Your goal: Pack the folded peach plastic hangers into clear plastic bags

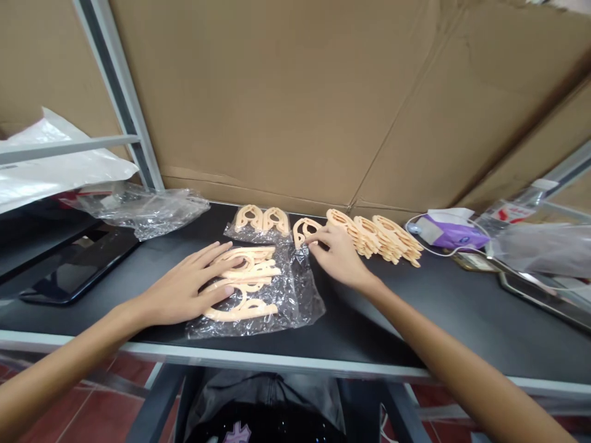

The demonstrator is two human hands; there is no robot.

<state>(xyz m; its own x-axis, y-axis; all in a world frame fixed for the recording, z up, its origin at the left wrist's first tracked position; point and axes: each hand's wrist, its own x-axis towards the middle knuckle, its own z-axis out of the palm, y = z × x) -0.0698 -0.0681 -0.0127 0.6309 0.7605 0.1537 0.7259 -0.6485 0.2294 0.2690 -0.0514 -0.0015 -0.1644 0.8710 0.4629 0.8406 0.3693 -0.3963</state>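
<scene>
The left hand lies palm down with its fingers spread, resting over the left part of a clear bag on the tabletop. The cream plastic pieces in that bag lie beneath its fingertips and reach out to the right of them. The right hand is bent, thumb and forefinger brought close together at the lower right of a single cream piece; whether they pinch it or merely touch it, I cannot tell. That piece sits just beyond the fingertips, up and to their left, near the bag's upper right corner. A stack of similar pieces lies just right of the right hand, partly behind it. Above the clear bag, near the cardboard, a smaller bag carries two more pieces side by side.
</scene>
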